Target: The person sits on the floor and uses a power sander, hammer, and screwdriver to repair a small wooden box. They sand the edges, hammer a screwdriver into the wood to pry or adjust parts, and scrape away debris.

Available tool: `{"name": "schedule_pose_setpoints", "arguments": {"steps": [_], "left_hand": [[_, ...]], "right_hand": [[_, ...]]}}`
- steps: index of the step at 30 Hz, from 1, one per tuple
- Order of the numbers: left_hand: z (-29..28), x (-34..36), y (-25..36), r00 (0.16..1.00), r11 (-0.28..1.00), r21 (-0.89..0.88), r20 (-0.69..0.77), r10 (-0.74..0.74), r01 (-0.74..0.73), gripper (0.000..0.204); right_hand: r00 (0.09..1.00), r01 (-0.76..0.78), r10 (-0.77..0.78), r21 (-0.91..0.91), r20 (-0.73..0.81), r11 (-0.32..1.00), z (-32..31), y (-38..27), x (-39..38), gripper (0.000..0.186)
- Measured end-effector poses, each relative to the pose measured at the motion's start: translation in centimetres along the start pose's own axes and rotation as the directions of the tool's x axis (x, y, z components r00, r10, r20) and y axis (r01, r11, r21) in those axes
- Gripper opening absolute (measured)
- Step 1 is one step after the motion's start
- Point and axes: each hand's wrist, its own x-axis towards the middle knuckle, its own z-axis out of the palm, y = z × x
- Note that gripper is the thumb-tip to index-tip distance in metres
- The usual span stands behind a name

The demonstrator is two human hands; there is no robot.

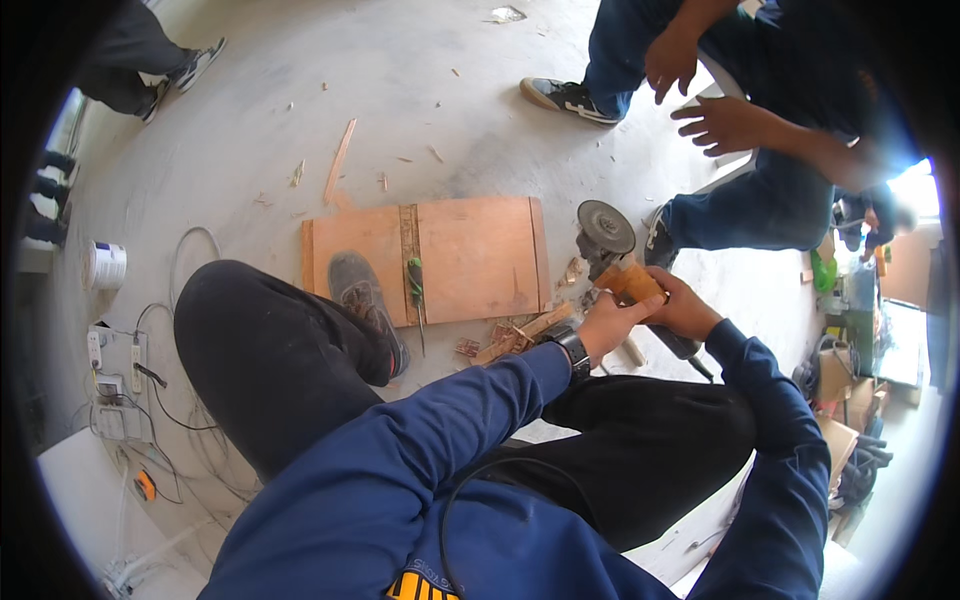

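Note:
Both of my hands are closed on an angle grinder [632,284] with an orange-yellow body, a round grey disc and a dark rear end. My left hand [612,326], with a dark watch on the wrist, grips its near side. Around the body's right side curls my right hand [686,304]. The disc points away from me, just right of a flat wooden panel [480,250] lying on the floor. My left shoe [356,290] rests on that panel. Beside the shoe lies a screwdriver [415,277] with a green and black handle, its shaft reaching past the panel's near edge.
At the upper right another person crouches, bare hands [725,124] held out and one shoe [658,238] close to the disc. Wood scraps [525,335] lie below the grinder. Power strips [136,360], loose cables and a white bucket [106,266] stand left.

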Motion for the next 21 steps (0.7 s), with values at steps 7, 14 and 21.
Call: {"name": "schedule_pose_setpoints", "arguments": {"steps": [7,14,21], "left_hand": [[-0.6,3.2,-0.9,0.937,0.925,-0.379,-0.321,-0.138,0.007,0.095],[-5.4,5.0,-3.5,0.881,0.924,-0.335,-0.474,0.006,-0.187,0.055],[-10.4,4.9,-5.6,0.977,0.925,-0.376,-0.172,-0.125,0.052,0.042]], "right_hand": [[0.945,-0.057,-0.068,-0.364,-0.32,0.93,5.4,-2.8,0.9,0.071],[0.837,-0.225,0.07,-0.224,-0.543,0.948,13.6,-2.4,3.7,0.086],[0.929,-0.1,0.338,0.776,-0.151,0.623,14.3,2.2,4.6,0.072]]}}
